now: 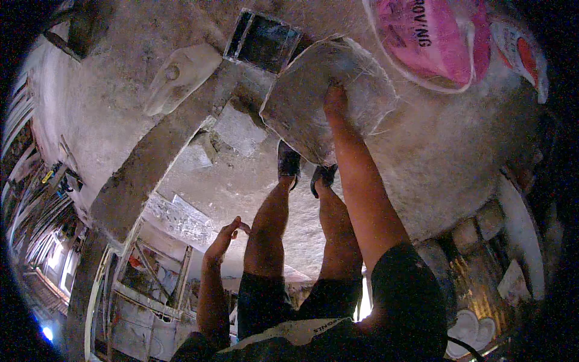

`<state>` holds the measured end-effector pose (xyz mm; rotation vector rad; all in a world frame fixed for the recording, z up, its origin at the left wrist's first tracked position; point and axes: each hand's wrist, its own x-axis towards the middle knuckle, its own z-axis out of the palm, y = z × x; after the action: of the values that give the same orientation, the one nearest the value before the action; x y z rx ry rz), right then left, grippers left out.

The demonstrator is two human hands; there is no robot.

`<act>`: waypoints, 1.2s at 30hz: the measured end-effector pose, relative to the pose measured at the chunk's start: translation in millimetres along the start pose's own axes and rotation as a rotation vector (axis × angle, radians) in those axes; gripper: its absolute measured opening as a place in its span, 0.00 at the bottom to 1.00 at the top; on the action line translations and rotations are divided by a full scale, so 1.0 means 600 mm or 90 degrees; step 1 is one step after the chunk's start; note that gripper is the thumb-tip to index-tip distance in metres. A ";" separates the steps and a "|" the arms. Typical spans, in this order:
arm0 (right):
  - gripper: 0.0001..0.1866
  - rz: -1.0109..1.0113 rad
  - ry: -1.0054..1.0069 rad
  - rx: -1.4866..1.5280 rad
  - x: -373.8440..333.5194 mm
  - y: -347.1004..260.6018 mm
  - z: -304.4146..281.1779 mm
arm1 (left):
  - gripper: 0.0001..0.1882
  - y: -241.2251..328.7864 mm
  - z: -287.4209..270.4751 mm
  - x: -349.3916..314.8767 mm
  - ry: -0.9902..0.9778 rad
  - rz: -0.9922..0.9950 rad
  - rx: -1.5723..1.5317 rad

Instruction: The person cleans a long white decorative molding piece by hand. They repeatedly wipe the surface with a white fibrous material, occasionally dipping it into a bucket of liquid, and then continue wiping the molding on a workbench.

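In front of my feet stands a wide-mouthed grey sack point(295, 99) with a pale, frayed rim and loose strands at its right side. My right arm reaches down into it. My right hand point(335, 99) is inside the mouth, low over or touching the grey inner surface; its fingers are dark and partly hidden, so their grip does not show. Beside my left knee hangs my left hand point(226, 236), with thumb and fingers apart and nothing in it. Just beyond the sack, to its left, sits a dark open-topped box point(265, 42) with a pale rim.
A pale, flattened plastic container point(184, 78) lies left of the box. Grey blocks point(238, 128) rest by the sack. A pink sack point(428, 42) and a white-and-red packet point(520, 54) lie far right. A long beam-like ledge point(148, 157) runs along the left.
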<state>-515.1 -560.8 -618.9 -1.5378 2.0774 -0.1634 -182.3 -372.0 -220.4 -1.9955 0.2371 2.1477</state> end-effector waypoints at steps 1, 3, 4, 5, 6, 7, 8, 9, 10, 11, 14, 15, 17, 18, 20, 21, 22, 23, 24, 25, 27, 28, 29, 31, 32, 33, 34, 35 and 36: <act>0.20 -0.016 -0.053 0.023 -0.013 -0.031 -0.012 | 0.27 0.001 0.003 -0.013 0.011 0.000 -0.012; 0.18 -0.032 -0.154 -0.024 -0.028 -0.038 -0.053 | 0.26 0.009 0.024 -0.025 0.018 0.008 -0.008; 0.18 -0.016 -0.192 -0.055 -0.035 -0.050 -0.082 | 0.26 0.005 0.032 -0.032 0.027 0.014 -0.001; 0.18 -0.001 -0.229 -0.085 -0.040 -0.064 -0.111 | 0.26 -0.001 0.038 -0.033 0.036 0.023 0.008; 0.20 0.030 -0.252 -0.083 -0.056 -0.107 -0.148 | 0.25 -0.003 0.041 -0.043 0.054 0.028 0.012; 0.22 0.028 -0.234 -0.066 -0.073 -0.139 -0.194 | 0.26 0.007 0.046 -0.060 0.060 0.063 0.005; 0.24 0.029 -0.214 -0.047 -0.091 -0.169 -0.245 | 0.26 0.004 0.037 -0.066 0.002 0.037 0.033; 0.26 -0.005 -0.156 -0.007 -0.112 -0.192 -0.293 | 0.26 -0.009 0.014 -0.057 -0.054 0.011 0.061; 0.28 -0.044 -0.095 0.031 -0.125 -0.214 -0.343 | 0.27 -0.012 0.009 -0.043 -0.066 0.018 0.103; 0.32 -0.083 -0.134 0.063 -0.133 -0.237 -0.403 | 0.28 -0.012 0.004 -0.028 -0.082 0.026 0.148; 0.33 -0.125 -0.130 0.066 -0.162 -0.228 -0.455 | 0.24 0.014 0.012 0.026 0.132 0.322 0.382; 0.33 -0.130 -0.115 0.086 -0.171 -0.243 -0.478 | 0.23 0.058 0.020 0.024 0.161 0.365 0.318; 0.34 -0.142 -0.087 0.122 -0.188 -0.275 -0.530 | 0.25 0.169 0.053 -0.007 0.228 0.445 0.198; 0.33 -0.121 -0.090 0.129 -0.200 -0.269 -0.538 | 0.28 0.218 0.076 -0.034 0.259 0.480 0.147; 0.32 -0.085 -0.097 0.149 -0.219 -0.263 -0.537 | 0.39 0.274 0.100 -0.049 0.327 0.689 0.227; 0.30 -0.102 -0.079 0.177 -0.227 -0.279 -0.554 | 0.45 0.294 0.112 -0.058 0.378 0.732 0.277; 0.29 -0.120 -0.064 0.205 -0.233 -0.304 -0.588 | 0.51 0.310 0.124 -0.067 0.432 0.772 0.326; 0.28 -0.134 -0.049 0.230 -0.245 -0.323 -0.621 | 0.54 0.325 0.134 -0.077 0.433 0.807 0.335; 0.27 -0.137 -0.047 0.236 -0.260 -0.332 -0.643 | 0.56 0.338 0.147 -0.083 0.427 0.844 0.344; 0.27 -0.141 -0.040 0.243 -0.269 -0.343 -0.658 | 0.59 0.351 0.156 -0.087 0.421 0.887 0.355; 0.26 -0.166 -0.027 0.266 -0.275 -0.375 -0.692 | 0.60 0.369 0.174 -0.096 0.406 0.939 0.324; 0.26 -0.182 -0.032 0.277 -0.290 -0.392 -0.715 | 0.60 0.369 0.183 -0.101 0.401 0.958 0.305; 0.26 -0.194 -0.031 0.286 -0.308 -0.408 -0.743 | 0.58 0.372 0.195 -0.107 0.374 0.995 0.264; 0.26 -0.081 -0.131 0.350 -0.339 -0.450 -0.807 | 0.55 0.380 0.211 -0.116 0.325 1.069 0.182; 0.26 -0.027 -0.179 0.381 -0.357 -0.465 -0.833 | 0.51 0.380 0.215 -0.109 0.292 1.071 0.167; 0.26 -0.077 -0.156 0.398 -0.377 -0.465 -0.842 | 0.48 0.383 0.220 -0.103 0.260 1.074 0.151; 0.26 -0.129 -0.131 0.376 -0.396 -0.476 -0.869 | 0.43 0.380 0.223 -0.084 0.181 1.046 0.077; 0.27 -0.181 -0.104 0.357 -0.415 -0.489 -0.899 | 0.39 0.377 0.224 -0.067 0.111 1.014 -0.001; 0.27 -0.243 -0.081 0.344 -0.428 -0.508 -0.924 | 0.33 0.375 0.214 -0.043 -0.001 0.946 -0.127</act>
<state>-476.8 -550.0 62.5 -1.5251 1.4582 -0.6867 -361.4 -558.5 -189.3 -2.1146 2.1167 2.8615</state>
